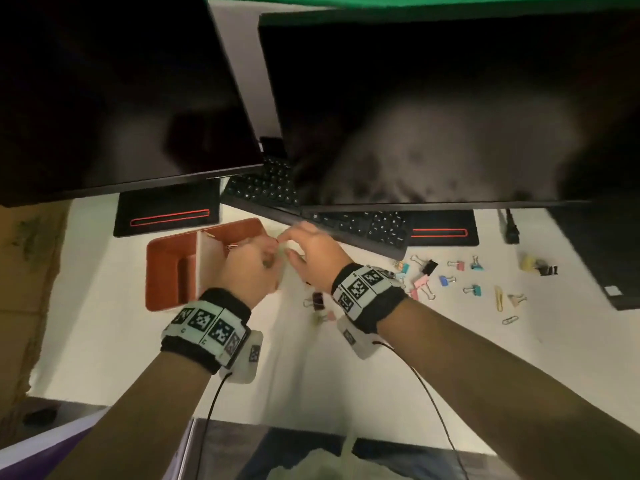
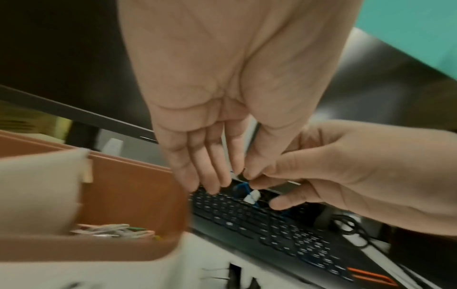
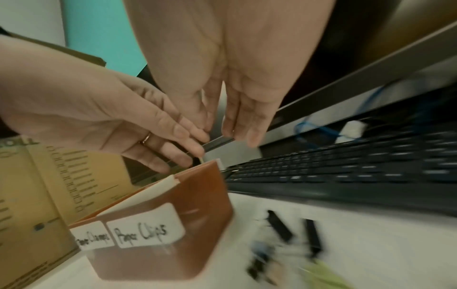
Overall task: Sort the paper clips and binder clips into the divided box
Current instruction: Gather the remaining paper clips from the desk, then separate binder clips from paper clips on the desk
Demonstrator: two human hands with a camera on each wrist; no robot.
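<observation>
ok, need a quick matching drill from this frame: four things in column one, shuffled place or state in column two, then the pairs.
Column one:
1. divided box
2. black keyboard
3. loose binder clips
4. paper clips

Column two:
A. partly under the monitors
B. scattered on the desk to the right of the right hand
C. lying inside a box compartment
D. on the desk at the left hand, with two handwritten labels

Pairs: 1-D, 2-A, 3-B, 4-C
</observation>
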